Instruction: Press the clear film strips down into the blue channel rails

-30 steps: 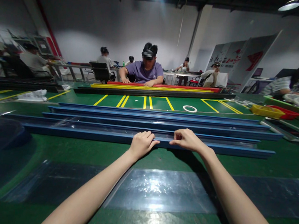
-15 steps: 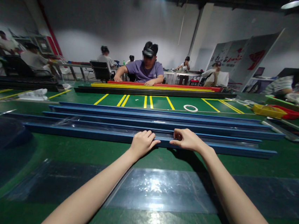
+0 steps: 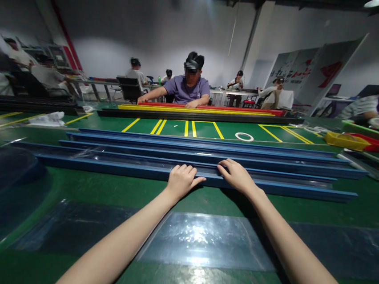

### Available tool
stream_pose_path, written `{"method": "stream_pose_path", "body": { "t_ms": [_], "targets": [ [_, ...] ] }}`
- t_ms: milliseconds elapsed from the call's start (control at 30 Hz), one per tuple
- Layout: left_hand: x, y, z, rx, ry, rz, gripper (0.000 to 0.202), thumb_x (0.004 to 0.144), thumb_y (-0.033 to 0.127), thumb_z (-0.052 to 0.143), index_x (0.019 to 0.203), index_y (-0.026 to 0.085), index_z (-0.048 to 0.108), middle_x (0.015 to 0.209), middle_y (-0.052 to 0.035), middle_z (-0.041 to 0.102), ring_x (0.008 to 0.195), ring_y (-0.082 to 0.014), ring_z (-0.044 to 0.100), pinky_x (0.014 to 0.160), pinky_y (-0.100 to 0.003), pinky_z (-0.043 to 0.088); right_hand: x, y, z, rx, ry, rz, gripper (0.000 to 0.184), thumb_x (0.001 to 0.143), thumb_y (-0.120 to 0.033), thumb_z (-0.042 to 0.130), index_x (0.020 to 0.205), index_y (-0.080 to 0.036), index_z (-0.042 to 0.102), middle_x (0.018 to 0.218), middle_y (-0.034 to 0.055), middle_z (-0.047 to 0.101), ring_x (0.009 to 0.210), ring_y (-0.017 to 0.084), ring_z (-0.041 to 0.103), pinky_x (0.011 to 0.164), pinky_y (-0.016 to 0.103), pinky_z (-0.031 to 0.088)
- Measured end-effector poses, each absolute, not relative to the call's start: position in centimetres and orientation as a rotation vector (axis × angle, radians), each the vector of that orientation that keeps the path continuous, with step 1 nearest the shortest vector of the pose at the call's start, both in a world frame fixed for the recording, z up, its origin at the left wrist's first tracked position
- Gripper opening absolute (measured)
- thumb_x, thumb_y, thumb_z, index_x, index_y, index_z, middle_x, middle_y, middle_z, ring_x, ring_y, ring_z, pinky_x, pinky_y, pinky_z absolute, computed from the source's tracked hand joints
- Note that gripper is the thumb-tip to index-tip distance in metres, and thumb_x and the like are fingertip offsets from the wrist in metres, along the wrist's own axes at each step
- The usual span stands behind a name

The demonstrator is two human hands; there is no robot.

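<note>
Nearest to me in a group of long blue channel-shaped rails lies the front rail (image 3: pixel 292 190), a strip of clear plastic film (image 3: pixel 154 161) along its trough. My left hand (image 3: pixel 181 181) is closed over its near wall near the middle, fingers inside the trough and thumb along the outside. To its right, my right hand (image 3: pixel 238 175) reaches over the same wall with fingers stretched and apart. Its fingertips touch the trough area, and I cannot see anything held in them. More blue rails (image 3: pixel 209 150) lie parallel just behind.
A wide clear plastic sheet (image 3: pixel 200 241) lies flat under my forearms. Curved clear plastic (image 3: pixel 0 186) bulges at the left. Across the green table, a person in purple (image 3: pixel 188 88) handles red and yellow rails (image 3: pixel 195 111). A white ring (image 3: pixel 244 137) and yellow tray (image 3: pixel 347 141) lie beyond.
My right hand has uncurled from a pinched shape, its fingers now extending over the rail's wall. My left hand keeps its hold. The whole view has shifted slightly.
</note>
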State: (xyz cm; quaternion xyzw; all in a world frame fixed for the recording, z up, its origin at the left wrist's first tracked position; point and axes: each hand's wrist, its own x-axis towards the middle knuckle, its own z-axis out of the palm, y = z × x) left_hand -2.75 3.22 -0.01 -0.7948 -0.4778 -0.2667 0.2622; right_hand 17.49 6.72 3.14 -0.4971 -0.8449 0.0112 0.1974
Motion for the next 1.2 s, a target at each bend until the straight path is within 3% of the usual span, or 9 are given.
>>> {"method": "stream_pose_path", "body": {
  "t_ms": [533,767,1200],
  "targets": [
    [-2.6,3.1,0.2,-2.27,-1.216,-0.729,0.036,0.085,0.048,0.036,0.076,0.018,0.055,0.071,-0.0031,0.058,0.069,-0.0159,0.052,0.064,-0.029,0.03,18.1,6.5,3.8,-1.679,-2.279,-0.093,0.033,0.086,-0.033,0.03,0.08,-0.018,0.059,0.085,0.0089,0.064,0.074,0.018,0.057,0.058,0.026,0.032],
    [-2.6,3.2,0.2,-2.261,-1.194,-0.758,0.035,0.085,0.047,0.037,0.08,0.018,0.056,0.074,-0.0039,0.059,0.075,-0.017,0.052,0.073,-0.032,0.031,20.5,6.8,3.8,-1.738,-2.242,-0.066,0.034,0.085,-0.037,0.03,0.075,-0.019,0.057,0.081,0.0068,0.064,0.072,0.017,0.055,0.055,0.024,0.031],
    [-2.4,3.0,0.3,-2.232,-1.208,-0.755,0.041,0.084,0.052,0.036,0.083,0.017,0.057,0.076,-0.0042,0.06,0.074,-0.0176,0.051,0.073,-0.032,0.03,25.8,7.3,3.4,-1.7,-2.182,0.012,0.036,0.082,-0.038,0.031,0.066,-0.019,0.057,0.067,0.0052,0.062,0.064,0.016,0.054,0.056,0.024,0.032]
  ]
}}
